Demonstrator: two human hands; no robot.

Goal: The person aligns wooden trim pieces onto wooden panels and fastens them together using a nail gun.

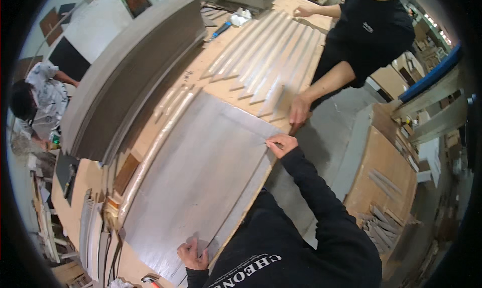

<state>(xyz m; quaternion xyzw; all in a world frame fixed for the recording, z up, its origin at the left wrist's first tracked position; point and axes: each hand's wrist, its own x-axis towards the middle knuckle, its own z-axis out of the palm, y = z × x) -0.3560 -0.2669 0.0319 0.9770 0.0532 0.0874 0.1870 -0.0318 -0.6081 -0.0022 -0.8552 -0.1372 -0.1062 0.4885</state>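
A large grey sheet (191,172) with a faint wood-like sheen lies flat on the workbench in front of me. My right hand (282,145) pinches its edge near the far right corner, fingers closed. At the near end, my left hand (193,254) curls over the same edge, thumb and fingertips together; its grip is partly hidden. A narrow grey band (246,192) runs along the bench side below that edge. Beyond the sheet's other long side lies a long strip in shiny clear film (158,152).
Several pale film-covered strips (266,52) lie beyond the sheet, beside a co-worker (374,32) whose hand is near mine. A tall stack of grey boards (135,72) stands at left, with another person (45,97) behind it. A blue-handled cutter (220,30) lies farther back.
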